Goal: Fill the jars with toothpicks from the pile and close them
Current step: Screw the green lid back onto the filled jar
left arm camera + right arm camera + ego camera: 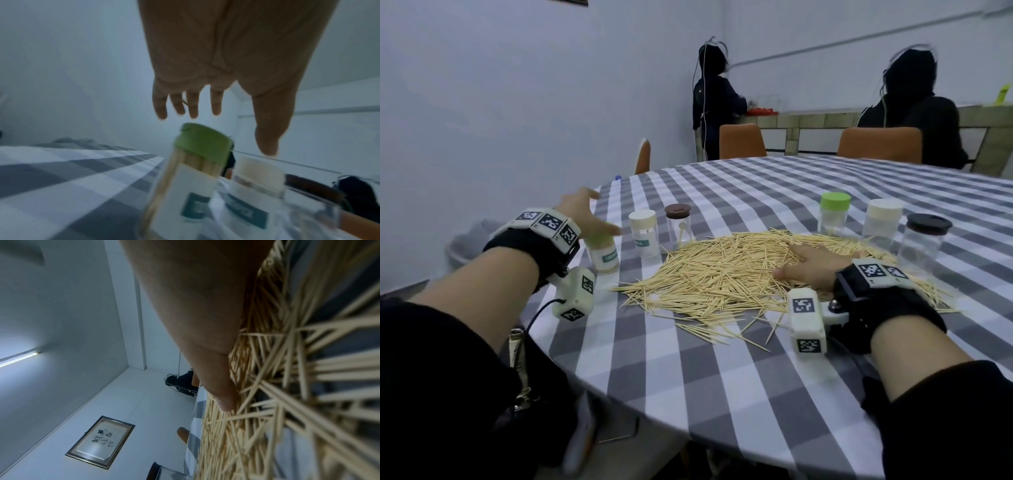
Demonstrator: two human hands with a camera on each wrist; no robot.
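The left hand (585, 219) hovers above a filled jar with a green lid (202, 141), fingers spread and straight, so its grip is wide and holds nothing; in the left wrist view the fingertips (216, 112) hang just over the lid without touching it. That jar (604, 258) stands near the left edge of the table (722, 394), packed with toothpicks and bearing a white label with a teal patch. Just beside it to the right stands a clear jar with a cream lid (643, 236), and next to that a clear jar with a brown lid (678, 226) that has a single toothpick inside. The right hand (811, 269) lies palm down on the pile of toothpicks (722, 274), which spreads over the middle of the checked tablecloth; the fingers reach forward into the sticks, and the right wrist view shows the thumb (222, 395) pressed against the pile, but I cannot tell whether this grip has any toothpicks in it. Beyond the pile on the right stand three more closed jars in a row: one with a green lid (834, 214), one with a cream lid (883, 222), and one with a dark lid (924, 243) nearest the right wrist. These three look clear, with no toothpicks plainly showing inside.
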